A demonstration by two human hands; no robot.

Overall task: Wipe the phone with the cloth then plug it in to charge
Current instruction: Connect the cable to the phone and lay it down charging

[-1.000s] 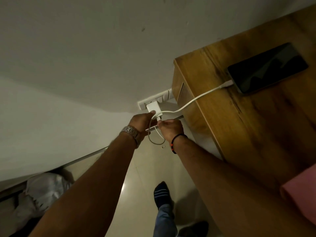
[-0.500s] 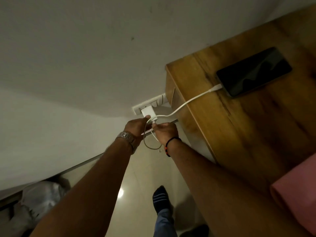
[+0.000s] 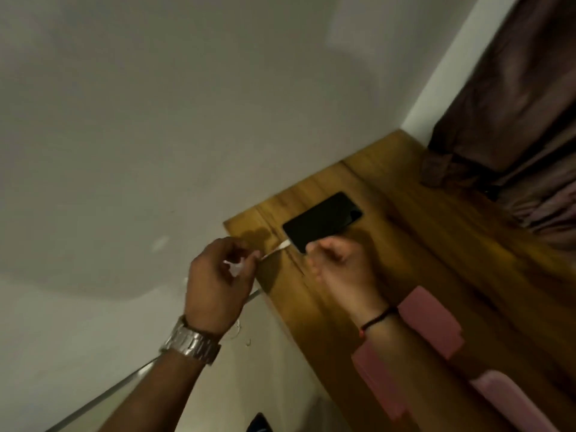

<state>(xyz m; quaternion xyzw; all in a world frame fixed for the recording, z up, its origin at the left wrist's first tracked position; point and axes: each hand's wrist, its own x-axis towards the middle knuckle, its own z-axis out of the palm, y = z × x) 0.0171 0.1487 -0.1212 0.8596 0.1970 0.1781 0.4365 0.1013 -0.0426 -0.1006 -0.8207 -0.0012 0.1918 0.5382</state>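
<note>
The black phone [image 3: 322,221] lies face up near the left end of the wooden table [image 3: 414,244]. A white charging cable [image 3: 282,244] is plugged into its near end. My left hand [image 3: 218,275] hovers off the table's left edge, fingers pinched on the blurred white cable. My right hand [image 3: 338,265] rests on the table just below the phone, palm up, fingers loosely curled, nothing in it. The pink cloth [image 3: 431,321] lies under my right forearm.
A dark curtain [image 3: 514,104] hangs over the table's far right corner. A pale wall stands behind and to the left of the table. The tiled floor [image 3: 258,369] and a dark foot [image 3: 258,425] show below the table's left edge.
Both hands have come up from the wall socket and charger to table height by the phone. My view has swung upward; the socket and adapter are out of sight.
</note>
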